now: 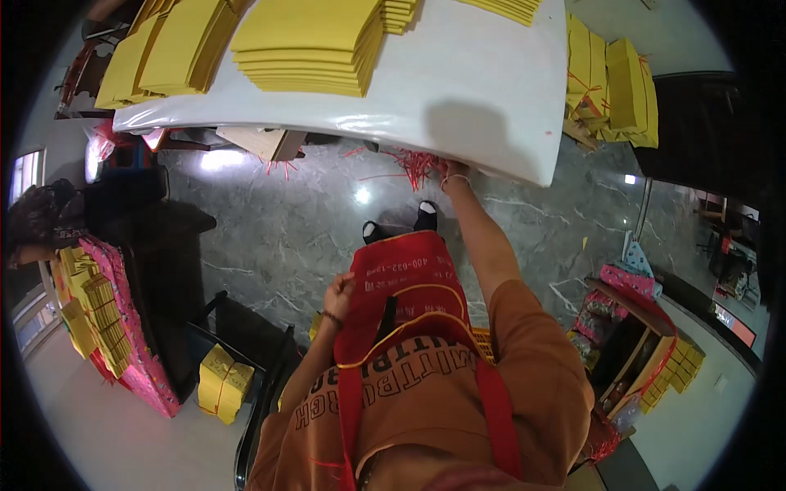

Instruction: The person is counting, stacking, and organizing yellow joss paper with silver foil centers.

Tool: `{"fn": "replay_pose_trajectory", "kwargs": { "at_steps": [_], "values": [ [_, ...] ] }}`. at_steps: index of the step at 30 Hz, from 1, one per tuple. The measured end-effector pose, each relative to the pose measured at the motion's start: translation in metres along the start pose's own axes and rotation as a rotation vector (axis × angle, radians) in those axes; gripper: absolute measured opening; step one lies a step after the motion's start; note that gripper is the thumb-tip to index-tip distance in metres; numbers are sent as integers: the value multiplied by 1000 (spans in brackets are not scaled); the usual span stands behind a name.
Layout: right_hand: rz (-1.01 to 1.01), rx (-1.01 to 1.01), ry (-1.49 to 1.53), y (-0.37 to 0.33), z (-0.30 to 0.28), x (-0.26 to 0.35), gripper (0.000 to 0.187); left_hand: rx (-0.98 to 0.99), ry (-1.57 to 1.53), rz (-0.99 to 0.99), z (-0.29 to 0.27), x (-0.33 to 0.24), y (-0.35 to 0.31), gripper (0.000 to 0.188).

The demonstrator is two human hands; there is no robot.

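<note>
The right hand (449,173) is at the white-covered table's (524,90) near edge, just beside a bunch of red strings (416,166); its fingers are partly hidden (grip and opening can't be told). The left hand (337,296) is loosely curled by the red apron (401,282), contents unclear. Folded yellow paper stacks (307,41) lie on the tabletop.

A glossy grey, white-veined floor (270,221) reflects bright light beside a long, white-covered table (524,82); a bright rectangular window (29,176) shows at far left, a plain pale wall (714,405) at lower right.
</note>
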State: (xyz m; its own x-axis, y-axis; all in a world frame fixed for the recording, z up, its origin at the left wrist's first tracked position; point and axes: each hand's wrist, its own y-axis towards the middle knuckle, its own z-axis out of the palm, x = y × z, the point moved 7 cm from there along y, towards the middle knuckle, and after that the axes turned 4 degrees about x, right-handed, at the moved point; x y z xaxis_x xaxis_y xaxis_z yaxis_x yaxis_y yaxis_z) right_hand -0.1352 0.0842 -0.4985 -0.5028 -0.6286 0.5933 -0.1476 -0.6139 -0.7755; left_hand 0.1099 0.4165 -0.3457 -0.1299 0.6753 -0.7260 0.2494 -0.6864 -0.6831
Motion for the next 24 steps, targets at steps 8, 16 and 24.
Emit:
{"fn": "replay_pose_trajectory", "kwargs": {
  "at_steps": [8, 16, 24],
  "values": [
    [80, 157, -202, -124, -19, 42, 9, 139, 165, 256, 34, -94, 15, 22],
    [-41, 420, -102, -230, 13, 75, 14, 248, 290, 442, 88, -201, 15, 36],
    [-56, 727, -158, -361, 68, 105, 11, 721, 253, 321, 122, -274, -32, 53]
  ]
}}
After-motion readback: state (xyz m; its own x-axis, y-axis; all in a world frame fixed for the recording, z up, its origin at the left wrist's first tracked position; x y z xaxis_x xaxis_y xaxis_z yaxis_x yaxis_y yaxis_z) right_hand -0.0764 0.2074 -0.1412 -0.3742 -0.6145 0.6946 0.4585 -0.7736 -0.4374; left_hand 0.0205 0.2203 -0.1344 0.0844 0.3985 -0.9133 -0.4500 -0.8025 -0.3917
